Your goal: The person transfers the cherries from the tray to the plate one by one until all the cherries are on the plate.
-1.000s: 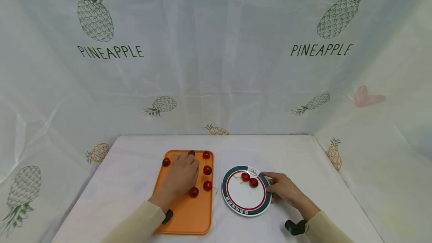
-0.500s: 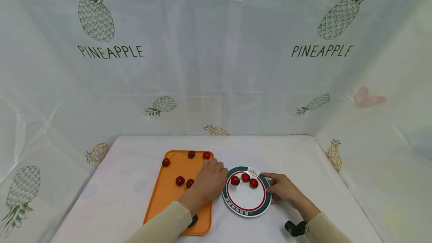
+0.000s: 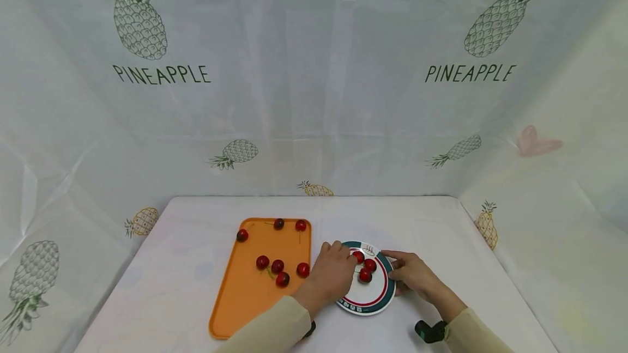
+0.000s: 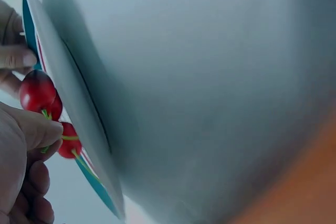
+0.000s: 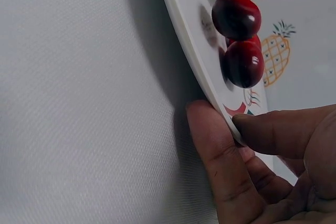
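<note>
My left hand [image 3: 333, 271] is over the left side of a white plate [image 3: 363, 293] with a green rim and a red ring. Its thumb and finger pinch the green stem of a red cherry [image 4: 38, 92], seen hanging just above the plate in the right wrist view. Two other cherries [image 3: 370, 265] lie on the plate's far part. At the plate's right rim, my right hand [image 3: 417, 277] grips the edge, thumb on top and fingers beneath. Left of the plate lies an orange tray [image 3: 240, 301] holding several cherries [image 3: 277, 266] with stems.
A white cloth covers the table [image 3: 417, 219], and a pineapple-print curtain [image 3: 314, 97] hangs behind and at both sides. Dark straps [image 3: 429, 332] sit at the wrists. One cherry [image 3: 303, 269] lies by the tray's right edge.
My left hand has moved right, from above the tray to above the plate, carrying one cherry from the tray. My right hand has stayed at the plate's rim.
</note>
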A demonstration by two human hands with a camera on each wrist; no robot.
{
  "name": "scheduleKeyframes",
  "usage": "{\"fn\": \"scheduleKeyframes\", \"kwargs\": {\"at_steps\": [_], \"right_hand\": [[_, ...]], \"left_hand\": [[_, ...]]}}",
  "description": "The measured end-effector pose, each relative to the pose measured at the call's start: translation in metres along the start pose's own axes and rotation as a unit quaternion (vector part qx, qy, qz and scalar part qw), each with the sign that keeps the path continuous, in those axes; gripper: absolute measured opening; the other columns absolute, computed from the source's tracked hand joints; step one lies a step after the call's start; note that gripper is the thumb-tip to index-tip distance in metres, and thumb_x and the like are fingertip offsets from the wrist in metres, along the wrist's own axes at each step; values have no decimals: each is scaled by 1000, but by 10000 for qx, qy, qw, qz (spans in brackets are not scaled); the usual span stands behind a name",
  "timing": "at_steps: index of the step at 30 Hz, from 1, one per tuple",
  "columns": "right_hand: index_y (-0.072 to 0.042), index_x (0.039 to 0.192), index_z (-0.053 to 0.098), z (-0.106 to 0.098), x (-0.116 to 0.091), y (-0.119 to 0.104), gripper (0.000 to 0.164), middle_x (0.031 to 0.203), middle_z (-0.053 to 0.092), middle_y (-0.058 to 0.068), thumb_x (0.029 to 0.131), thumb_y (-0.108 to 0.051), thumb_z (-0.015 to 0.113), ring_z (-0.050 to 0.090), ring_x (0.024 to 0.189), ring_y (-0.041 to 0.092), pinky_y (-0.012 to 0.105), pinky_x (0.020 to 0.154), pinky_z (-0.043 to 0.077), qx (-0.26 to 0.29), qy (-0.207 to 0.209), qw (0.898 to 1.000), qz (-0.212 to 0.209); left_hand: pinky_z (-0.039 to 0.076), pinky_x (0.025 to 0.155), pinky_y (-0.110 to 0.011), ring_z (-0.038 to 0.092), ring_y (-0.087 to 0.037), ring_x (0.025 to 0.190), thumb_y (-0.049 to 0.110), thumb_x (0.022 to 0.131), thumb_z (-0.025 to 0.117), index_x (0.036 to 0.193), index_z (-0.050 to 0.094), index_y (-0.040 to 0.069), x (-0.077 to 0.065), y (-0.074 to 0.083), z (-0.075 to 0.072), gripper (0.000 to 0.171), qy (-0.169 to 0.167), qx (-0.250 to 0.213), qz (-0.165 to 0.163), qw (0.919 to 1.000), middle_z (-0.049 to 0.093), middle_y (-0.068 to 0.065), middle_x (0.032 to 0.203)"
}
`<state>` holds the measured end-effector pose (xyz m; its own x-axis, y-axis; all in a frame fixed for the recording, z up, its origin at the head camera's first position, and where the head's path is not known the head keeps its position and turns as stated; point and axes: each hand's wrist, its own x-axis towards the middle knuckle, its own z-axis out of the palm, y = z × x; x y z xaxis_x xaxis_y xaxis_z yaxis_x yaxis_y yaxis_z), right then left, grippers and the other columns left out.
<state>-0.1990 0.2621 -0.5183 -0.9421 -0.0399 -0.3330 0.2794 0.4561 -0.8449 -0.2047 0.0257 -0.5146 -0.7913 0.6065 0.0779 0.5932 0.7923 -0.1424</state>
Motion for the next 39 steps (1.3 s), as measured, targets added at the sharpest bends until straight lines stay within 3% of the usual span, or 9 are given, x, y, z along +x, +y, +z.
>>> {"fn": "scheduleKeyframes", "kwargs": {"at_steps": [7, 15, 25, 33, 39], "right_hand": [[-5, 146, 61, -1, 1, 1, 61, 95, 62, 14, 87, 7, 72, 64, 71, 24, 38, 60, 61, -38, 43, 10000, -14], [-4, 147, 60, -1, 1, 1, 62, 95, 63, 14, 87, 7, 71, 65, 70, 24, 39, 60, 61, 15, -26, 10000, -35], [-2, 149, 56, -1, 1, 3, 63, 96, 63, 14, 88, 7, 70, 66, 68, 23, 39, 60, 61, 65, -196, 9997, -136], [-3, 148, 58, 0, 2, 3, 62, 96, 64, 14, 89, 8, 68, 67, 69, 24, 39, 60, 61, 100, -108, 9999, -26], [-3, 149, 57, 0, 2, 4, 61, 97, 64, 14, 90, 8, 67, 67, 68, 23, 39, 60, 61, 76, -144, 9999, -23]], "left_hand": [[45, 93, -35, 54, -16, 105, 45, 91, 80, 123, 76, 24, 7, 14, -3, 39, 92, 0, 21, 10000, 70, 5, 117], [47, 105, -42, 55, -18, 116, 47, 91, 80, 126, 75, 25, 17, 28, 2, 41, -152, 5, -107, 9998, 70, 5, 123], [46, 105, -41, 53, -16, 117, 51, 81, 88, 130, 71, 27, 21, 38, -5, 57, -286, -33, -323, 9991, 69, 7, 124], [46, 104, -41, 53, -17, 115, 53, 96, 72, 130, 72, 25, 21, 35, -13, 44, -227, -127, -334, 9991, 69, 6, 125], [45, 91, -35, 52, -16, 104, 52, 102, 62, 130, 71, 25, 19, 21, -21, 41, 65, 76, -294, 9995, 68, 5, 114]]}}
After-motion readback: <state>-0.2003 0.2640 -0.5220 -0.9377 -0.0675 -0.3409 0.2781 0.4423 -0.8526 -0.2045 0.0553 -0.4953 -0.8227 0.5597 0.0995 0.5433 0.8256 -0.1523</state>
